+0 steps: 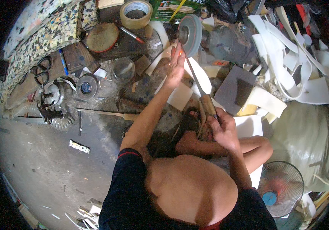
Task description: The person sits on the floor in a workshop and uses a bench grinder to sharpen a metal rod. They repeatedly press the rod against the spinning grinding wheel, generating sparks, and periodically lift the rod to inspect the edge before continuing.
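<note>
My right hand (222,127) is wrapped round the wooden handle of a long, narrow-bladed knife (196,78). The blade slants up and away to a grey grinding wheel (191,35), where a small orange glow shows at the near rim. My left hand (176,69) reaches to the blade's far end beside the wheel, its fingers stretched out and close together. Whether those fingertips press on the blade cannot be made out. Behind the wheel, the grinder's dusty motor body (231,44) sits to the right.
Left of my left arm lie a second long blade (103,112), a clear cup (123,69), scissors (43,71) and a metal ring (86,87). White foam offcuts (275,57) pile up at right, above a fan (280,188). A tape roll (135,14) lies at the back.
</note>
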A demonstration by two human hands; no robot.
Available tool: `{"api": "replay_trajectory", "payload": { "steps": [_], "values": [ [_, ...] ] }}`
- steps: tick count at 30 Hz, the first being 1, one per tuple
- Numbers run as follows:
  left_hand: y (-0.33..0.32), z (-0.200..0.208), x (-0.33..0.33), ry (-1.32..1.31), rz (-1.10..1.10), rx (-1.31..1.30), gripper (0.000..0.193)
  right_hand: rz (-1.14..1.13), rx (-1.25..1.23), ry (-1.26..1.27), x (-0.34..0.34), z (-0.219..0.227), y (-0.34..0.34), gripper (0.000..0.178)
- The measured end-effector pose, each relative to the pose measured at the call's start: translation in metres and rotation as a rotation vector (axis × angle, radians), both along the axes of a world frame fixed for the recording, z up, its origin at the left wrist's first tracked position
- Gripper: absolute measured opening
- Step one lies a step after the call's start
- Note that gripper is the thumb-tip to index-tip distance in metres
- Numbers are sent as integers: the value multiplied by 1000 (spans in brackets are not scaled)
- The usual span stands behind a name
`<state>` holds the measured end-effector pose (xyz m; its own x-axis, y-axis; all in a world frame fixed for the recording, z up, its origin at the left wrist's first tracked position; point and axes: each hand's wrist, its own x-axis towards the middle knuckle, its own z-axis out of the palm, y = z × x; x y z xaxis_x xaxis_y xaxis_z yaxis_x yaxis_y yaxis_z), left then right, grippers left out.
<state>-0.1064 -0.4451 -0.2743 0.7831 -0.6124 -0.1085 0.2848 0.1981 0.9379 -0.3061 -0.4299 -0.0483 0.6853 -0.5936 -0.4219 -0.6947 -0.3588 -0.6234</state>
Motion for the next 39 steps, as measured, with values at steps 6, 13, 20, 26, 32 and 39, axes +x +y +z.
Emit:
{"api": "replay_trajectory", "payload": {
  "steps": [6,13,20,26,32,39],
  "values": [
    [13,7,-28,-150,7,24,62,46,-66,-116,-49,4,8,33],
    [35,28,-72,-150,-2,17,59,11,-17,102,-92,37,26,35],
    [37,3,-57,-219,85,-17,59,207,-96,-81,-63,-2,5,26],
    [10,-2,4,-187,80,109,62,-44,230,-27,42,-46,-31,20],
    [-10,-21,24,-222,108,2,67,-28,231,-67,79,-63,-50,20],
    [-15,-30,28,-182,53,-117,69,-47,220,-35,94,-66,-53,17]
  ]
}}
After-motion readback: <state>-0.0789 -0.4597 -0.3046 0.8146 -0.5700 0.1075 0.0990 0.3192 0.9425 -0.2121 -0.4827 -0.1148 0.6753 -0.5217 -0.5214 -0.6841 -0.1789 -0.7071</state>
